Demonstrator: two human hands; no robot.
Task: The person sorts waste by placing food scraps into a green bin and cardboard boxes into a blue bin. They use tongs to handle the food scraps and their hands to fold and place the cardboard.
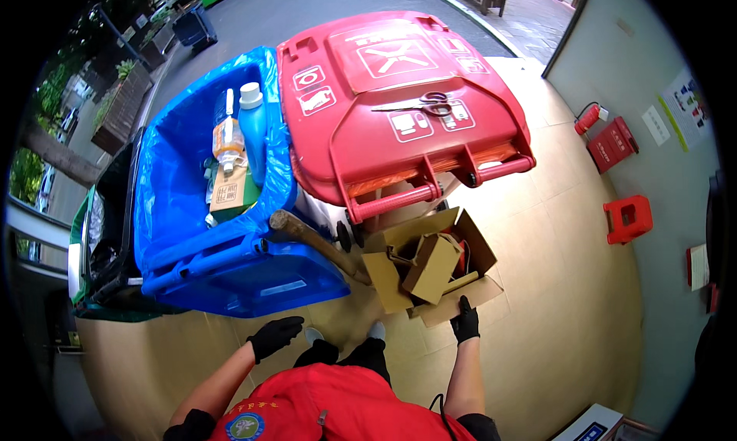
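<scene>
My right hand (465,322), in a black glove, grips the near flap of an open cardboard box (468,289), with a thumb or finger lying on top of the flap. Inside the box are a smaller brown carton (432,268) and other pieces, partly hidden. My left hand (276,337), also in a black glove, hovers over the floor by the front of the blue bin (246,280). Its fingers stretch out to the right and hold nothing.
Bottles, including a blue bottle (252,130), and a small carton (230,195) fill part of the blue bin. Scissors (422,105) lie on the red bin's lid (345,145). A wooden handle (315,241) leans between bins and box. A red stool (628,218) stands right.
</scene>
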